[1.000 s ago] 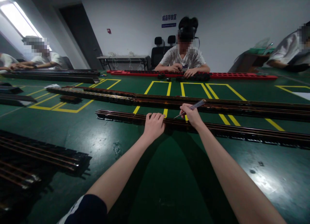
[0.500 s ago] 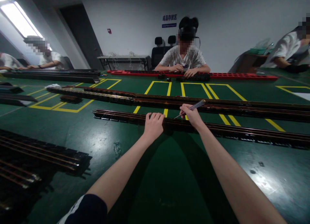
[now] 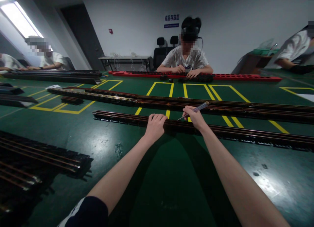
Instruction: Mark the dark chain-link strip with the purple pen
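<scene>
Left hand [image 3: 155, 125]: laid over the near black strip [image 3: 117, 117], fingers close together and bent across its top; thumb hidden. Firm grip or mere resting: cannot tell.

Right hand [image 3: 195, 118]: closed narrowly on a slim screwdriver-like tool [image 3: 201, 106], held like a pen. Handle slants up and away to the right, above the knuckles; thin shaft points down and leftward, into the gap between the two hands. Tip at the strip, right of the left hand's fingers; contact not resolvable.

Near strip: lies on the green desk [image 3: 176, 191] under both hands. Thin copper-toned lines run along its length. Left end is out beyond the left hand; other end runs out of view past the right hand.

Just beyond both hands: a long bundle of similar dark strips [image 3: 157, 101], roughly parallel to the near one. Yellow lines [image 3: 171, 89] mark the desk on both sides of this bundle.

Nearer than the left hand and well to its left: further dark strips [image 3: 49, 153], also copper-lined.

Well past the hands, across the desk: a red strip [image 3: 245, 77], with a seated co-worker [image 3: 185, 61] behind it, both hands on dark parts there.
</scene>
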Tool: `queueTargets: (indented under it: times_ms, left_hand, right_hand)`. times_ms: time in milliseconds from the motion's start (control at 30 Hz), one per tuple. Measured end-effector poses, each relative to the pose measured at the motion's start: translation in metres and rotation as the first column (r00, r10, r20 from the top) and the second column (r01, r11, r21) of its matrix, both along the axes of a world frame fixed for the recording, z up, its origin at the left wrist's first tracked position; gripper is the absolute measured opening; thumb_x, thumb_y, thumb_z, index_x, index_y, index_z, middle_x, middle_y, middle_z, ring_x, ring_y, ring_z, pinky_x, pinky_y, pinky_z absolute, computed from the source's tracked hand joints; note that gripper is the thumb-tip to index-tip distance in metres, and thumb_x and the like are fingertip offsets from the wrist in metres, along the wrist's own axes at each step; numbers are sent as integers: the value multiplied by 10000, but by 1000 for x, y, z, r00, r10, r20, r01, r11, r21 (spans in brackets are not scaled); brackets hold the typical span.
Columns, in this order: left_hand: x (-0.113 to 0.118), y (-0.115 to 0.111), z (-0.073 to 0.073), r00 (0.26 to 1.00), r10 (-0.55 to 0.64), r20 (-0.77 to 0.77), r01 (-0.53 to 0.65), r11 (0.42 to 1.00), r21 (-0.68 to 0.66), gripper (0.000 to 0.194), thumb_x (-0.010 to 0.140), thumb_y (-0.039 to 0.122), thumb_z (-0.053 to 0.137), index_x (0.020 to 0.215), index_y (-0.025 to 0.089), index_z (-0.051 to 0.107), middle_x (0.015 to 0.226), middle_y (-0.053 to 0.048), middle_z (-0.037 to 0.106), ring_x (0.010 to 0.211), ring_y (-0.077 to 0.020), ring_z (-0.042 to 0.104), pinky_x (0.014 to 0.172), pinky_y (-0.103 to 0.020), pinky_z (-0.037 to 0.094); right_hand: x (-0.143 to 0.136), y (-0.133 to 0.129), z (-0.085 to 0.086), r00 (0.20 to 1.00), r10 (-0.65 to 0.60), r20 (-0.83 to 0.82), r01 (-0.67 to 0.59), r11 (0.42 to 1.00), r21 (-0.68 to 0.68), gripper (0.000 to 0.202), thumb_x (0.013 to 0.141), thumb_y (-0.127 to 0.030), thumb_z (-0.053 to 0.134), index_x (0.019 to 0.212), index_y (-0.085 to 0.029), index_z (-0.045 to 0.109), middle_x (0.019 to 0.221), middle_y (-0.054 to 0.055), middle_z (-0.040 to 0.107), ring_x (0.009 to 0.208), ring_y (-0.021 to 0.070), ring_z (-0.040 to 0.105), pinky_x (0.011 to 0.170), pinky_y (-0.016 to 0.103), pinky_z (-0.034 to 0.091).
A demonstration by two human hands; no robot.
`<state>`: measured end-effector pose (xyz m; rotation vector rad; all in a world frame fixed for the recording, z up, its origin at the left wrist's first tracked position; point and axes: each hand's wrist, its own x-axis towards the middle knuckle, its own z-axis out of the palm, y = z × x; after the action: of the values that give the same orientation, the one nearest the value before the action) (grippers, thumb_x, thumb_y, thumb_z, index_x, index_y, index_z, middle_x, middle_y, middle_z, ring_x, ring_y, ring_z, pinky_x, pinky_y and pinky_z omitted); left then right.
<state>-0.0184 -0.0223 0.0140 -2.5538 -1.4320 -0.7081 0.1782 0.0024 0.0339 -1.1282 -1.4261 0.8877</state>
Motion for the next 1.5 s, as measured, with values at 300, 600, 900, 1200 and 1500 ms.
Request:
queueTargets:
  times_ms: [300, 600, 900, 1200, 1500]
  left_hand:
    - [-1, -1, 3, 999, -32, 6, 32, 999, -29, 422, 800, 55, 418, 1154, 163, 621, 1183, -80, 665, 1144, -211, 560, 1030, -408, 359]
    - [0, 0, -2, 1000, -28, -6, 28, 1000, 0, 385, 835, 313, 495, 1175, 171, 608, 1176, -83, 664, 1092, -249, 572, 984, -433, 380]
    - [2, 1, -3, 999, 17, -51, -16, 1000, 15, 375, 855, 404, 522, 1143, 184, 619, 1121, -88, 673, 1025, -269, 585, 937, -454, 408]
    - [4, 1, -5, 998, 31, -46, -30, 999, 35, 317, 886, 357, 498, 1110, 177, 630, 1090, -88, 683, 1033, -258, 595, 933, -439, 406]
    - [4, 0, -6, 998, 60, -37, -58, 998, 36, 269, 861, 311, 524, 1081, 206, 636, 1084, -83, 683, 1045, -269, 583, 957, -469, 373]
  right_hand:
    - [3, 5, -5, 997, -54, -54, 55, 998, 7, 316, 717, -352, 557, 443, -210, 483, 412, -24, 452, 412, 107, 411, 471, 256, 325]
    - [2, 5, -5, 998, -39, -55, 40, 999, 7, 307, 722, -327, 554, 450, -206, 477, 420, -25, 453, 415, 100, 413, 461, 249, 329]
    - [2, 4, -5, 999, -32, -26, 32, 999, 20, 329, 744, -356, 561, 463, -210, 470, 432, -29, 449, 425, 103, 416, 476, 257, 329]
    - [2, 2, -3, 999, -36, -23, 36, 999, 14, 312, 745, -340, 551, 473, -210, 469, 445, -25, 457, 436, 104, 423, 481, 253, 341]
    - [-4, 2, 0, 999, -41, -10, 41, 999, 16, 324, 731, -366, 570, 467, -208, 469, 437, -27, 457, 431, 101, 438, 458, 241, 358]
